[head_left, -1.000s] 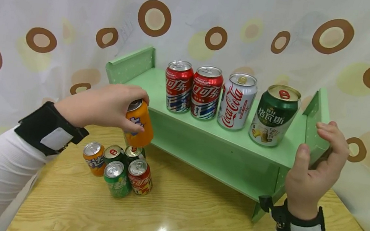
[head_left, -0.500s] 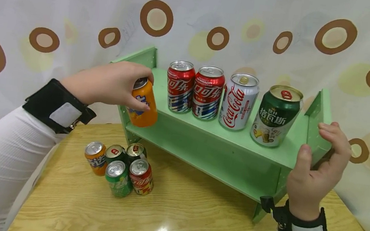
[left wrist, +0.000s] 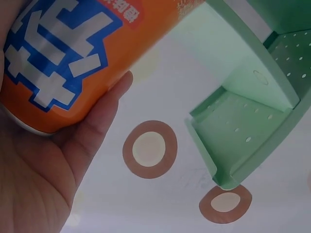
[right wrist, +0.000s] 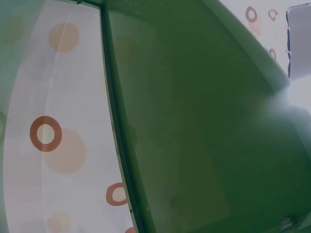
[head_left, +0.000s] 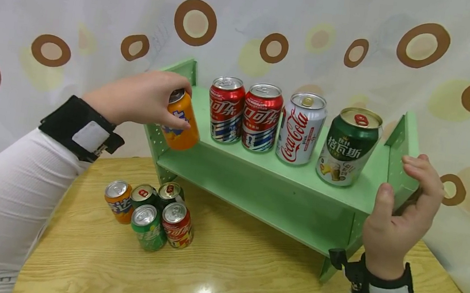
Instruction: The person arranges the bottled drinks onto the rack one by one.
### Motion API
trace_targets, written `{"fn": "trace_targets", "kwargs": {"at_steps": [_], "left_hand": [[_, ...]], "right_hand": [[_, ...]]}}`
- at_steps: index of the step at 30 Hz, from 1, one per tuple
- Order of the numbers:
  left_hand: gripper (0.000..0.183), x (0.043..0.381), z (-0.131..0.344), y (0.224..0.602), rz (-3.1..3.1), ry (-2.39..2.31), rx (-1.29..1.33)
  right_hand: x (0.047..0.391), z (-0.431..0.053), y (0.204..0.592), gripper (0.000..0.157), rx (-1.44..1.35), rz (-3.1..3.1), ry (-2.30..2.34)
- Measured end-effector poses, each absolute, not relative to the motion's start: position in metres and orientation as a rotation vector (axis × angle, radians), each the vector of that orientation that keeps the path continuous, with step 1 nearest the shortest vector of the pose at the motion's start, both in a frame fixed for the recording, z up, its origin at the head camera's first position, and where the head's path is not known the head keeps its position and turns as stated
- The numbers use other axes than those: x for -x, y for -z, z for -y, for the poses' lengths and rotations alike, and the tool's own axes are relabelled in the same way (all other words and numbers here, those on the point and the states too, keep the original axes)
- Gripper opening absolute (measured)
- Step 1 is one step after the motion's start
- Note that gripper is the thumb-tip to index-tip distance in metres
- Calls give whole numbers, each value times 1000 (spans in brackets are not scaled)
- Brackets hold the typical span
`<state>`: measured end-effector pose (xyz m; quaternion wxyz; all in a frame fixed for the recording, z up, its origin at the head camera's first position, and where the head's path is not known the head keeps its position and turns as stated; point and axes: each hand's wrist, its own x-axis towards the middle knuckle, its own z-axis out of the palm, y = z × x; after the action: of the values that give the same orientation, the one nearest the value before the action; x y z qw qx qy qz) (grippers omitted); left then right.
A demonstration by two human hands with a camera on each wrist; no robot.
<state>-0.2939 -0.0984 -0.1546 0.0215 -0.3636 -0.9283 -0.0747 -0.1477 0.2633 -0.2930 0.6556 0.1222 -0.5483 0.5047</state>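
Observation:
My left hand [head_left: 146, 96] grips an orange soda can [head_left: 181, 132] near its top, thumb across the front. The can is tilted and overlaps the left front edge of the green shelf [head_left: 231, 180] in the head view. In the left wrist view the orange can [left wrist: 63, 53] fills the upper left, with the green shelf to its right. My right hand [head_left: 402, 216] is at the shelf's right end panel, fingers spread and holding nothing. On the top board stand two red cola cans [head_left: 261, 118], a white Coca-Cola can [head_left: 301, 130] and a larger green can [head_left: 349, 148].
On the wooden table [head_left: 244, 284], left of the shelf, several cans cluster: an orange can [head_left: 119, 203], a green can [head_left: 148, 228], a red can [head_left: 178, 225] and two dark gold-topped cans [head_left: 143, 195]. A patterned curtain [head_left: 241, 20] hangs behind.
My left hand has lifted the orange soda can from just above the clustered cans up to the shelf's top-board level. The right hand has stayed at the shelf's end.

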Motion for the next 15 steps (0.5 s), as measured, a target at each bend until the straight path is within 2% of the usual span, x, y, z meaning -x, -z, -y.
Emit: {"fn": "trace_targets", "kwargs": {"at_steps": [15], "left_hand": [[57, 303, 94, 162, 2836, 321, 1076]], "right_hand": [[148, -262, 293, 23, -294, 1226, -1147]]}}
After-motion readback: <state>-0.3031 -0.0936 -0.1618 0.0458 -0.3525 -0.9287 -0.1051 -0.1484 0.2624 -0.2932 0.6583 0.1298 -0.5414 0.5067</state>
